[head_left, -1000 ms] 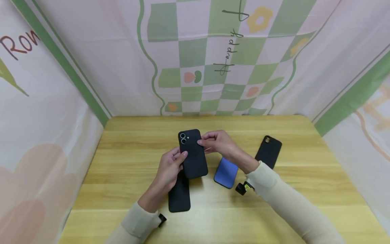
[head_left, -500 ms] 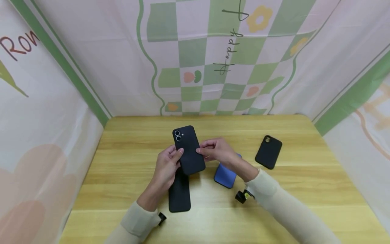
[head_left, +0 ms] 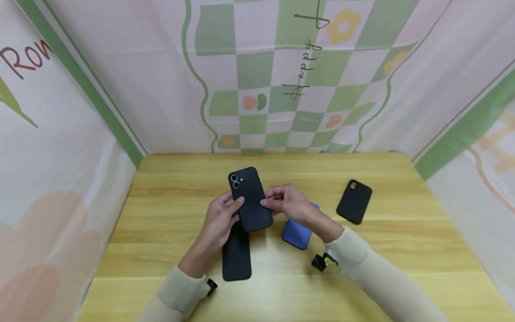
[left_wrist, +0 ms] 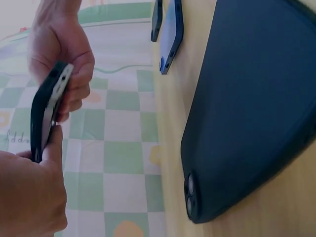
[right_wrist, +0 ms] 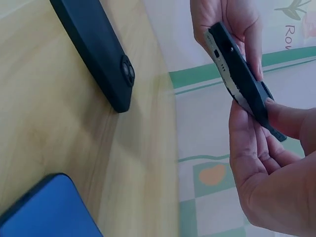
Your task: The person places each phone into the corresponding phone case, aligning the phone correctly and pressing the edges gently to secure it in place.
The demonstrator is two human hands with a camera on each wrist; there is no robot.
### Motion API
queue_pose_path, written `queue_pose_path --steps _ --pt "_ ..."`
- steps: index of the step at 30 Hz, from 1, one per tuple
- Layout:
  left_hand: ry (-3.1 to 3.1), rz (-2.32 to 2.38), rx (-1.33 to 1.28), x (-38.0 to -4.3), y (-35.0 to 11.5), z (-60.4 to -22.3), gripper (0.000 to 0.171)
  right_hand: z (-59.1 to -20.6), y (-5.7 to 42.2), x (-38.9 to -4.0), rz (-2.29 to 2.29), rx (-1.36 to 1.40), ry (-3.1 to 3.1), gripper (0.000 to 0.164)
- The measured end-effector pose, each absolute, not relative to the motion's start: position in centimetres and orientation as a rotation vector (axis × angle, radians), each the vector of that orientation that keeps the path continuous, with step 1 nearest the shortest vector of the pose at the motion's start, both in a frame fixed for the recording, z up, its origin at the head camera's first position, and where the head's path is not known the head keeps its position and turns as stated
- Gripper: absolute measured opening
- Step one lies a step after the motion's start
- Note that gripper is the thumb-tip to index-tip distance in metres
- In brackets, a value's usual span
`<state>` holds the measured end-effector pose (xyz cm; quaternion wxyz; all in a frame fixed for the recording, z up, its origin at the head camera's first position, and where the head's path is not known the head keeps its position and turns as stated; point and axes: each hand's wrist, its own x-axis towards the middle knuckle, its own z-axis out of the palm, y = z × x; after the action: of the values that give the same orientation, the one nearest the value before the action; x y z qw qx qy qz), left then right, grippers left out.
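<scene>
Both hands hold a phone in a black case [head_left: 254,201] above the table, its back with two camera rings facing up. My left hand [head_left: 219,217] grips the left long edge, thumb on the back. On the opposite edge, my right hand [head_left: 287,201] pinches the case between thumb and fingers. In the right wrist view, the phone's pale side [right_wrist: 224,74] stands out of the case at one end. The left wrist view also shows a light strip of the phone [left_wrist: 60,89] beside the dark case. Under the left hand lies another black-backed phone [head_left: 236,259], partly covered.
A blue phone [head_left: 297,233] with a dark edge lies below the right forearm, which partly hides it. Farther right on the wooden table [head_left: 169,179] is a black phone case [head_left: 354,202] with a camera cutout. A printed cloth [head_left: 257,71] hangs behind the table.
The held phone has shifted slightly left and tilted more. My right hand has moved down along its edge, uncovering the black case at right. The last half second shows almost no movement.
</scene>
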<state>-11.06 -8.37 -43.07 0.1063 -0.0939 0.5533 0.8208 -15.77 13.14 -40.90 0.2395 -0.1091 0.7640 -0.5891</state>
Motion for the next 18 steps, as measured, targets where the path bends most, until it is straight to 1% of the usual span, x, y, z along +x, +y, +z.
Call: queue_pose_path --steps 3,9,12,15,18 --pt "1.603 2.41 -0.252 -11.1 -8.6 -43.0 0.039 -40.5 13.4 -15.8 -1.568 -0.363 2.098 0.013" --pt "1.583 2.338 -0.208 -11.0 -9.1 -42.9 0.035 -39.6 14.1 -15.9 -1.429 -0.559 2.132 0.008" --pt "1.57 2.314 -0.177 -10.8 -9.2 -42.9 0.037 -39.4 14.4 -15.8 -1.369 -0.634 2.123 0.007" --pt "1.594 2.306 -0.167 -10.6 -9.3 -43.0 0.039 -39.4 14.5 -15.7 -1.339 -0.67 2.116 0.008" --pt "1.623 2.327 -0.166 -10.4 -9.2 -42.9 0.039 -39.4 14.6 -15.7 -1.345 -0.648 2.129 0.011"
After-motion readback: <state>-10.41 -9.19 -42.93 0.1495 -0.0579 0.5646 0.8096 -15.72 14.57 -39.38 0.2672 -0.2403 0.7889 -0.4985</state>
